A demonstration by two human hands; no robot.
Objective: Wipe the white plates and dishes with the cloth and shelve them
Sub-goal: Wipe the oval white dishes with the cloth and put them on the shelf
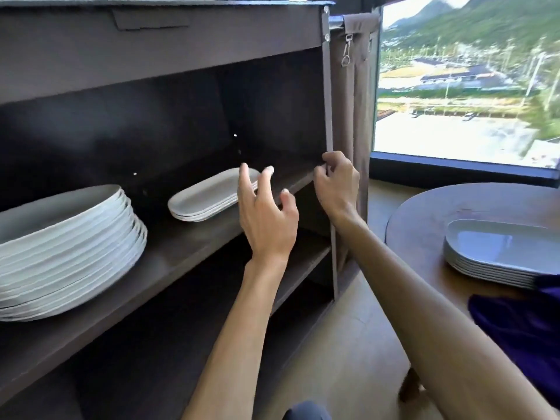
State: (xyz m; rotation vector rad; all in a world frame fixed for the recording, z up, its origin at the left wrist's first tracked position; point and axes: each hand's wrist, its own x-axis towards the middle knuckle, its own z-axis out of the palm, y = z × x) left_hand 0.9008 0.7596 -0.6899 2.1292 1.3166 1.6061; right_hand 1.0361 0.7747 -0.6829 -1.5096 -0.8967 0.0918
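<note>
A short stack of white oval dishes (203,197) lies on the dark cabinet's middle shelf (181,256). My left hand (266,219) hovers just right of that stack, fingers spread and holding nothing. My right hand (336,183) is at the shelf's right front corner by the cabinet post, fingers curled, nothing visible in them. A tall stack of white round plates (69,256) stands at the shelf's left. More white oval dishes (497,253) are stacked on the round wooden table (424,213) at right, beside a purple cloth (521,325).
The cabinet has a lower shelf (303,262) beneath and a dark top board above. A brown curtain (354,86) hangs right of the cabinet post. A large window (469,80) fills the upper right. Wooden floor lies between cabinet and table.
</note>
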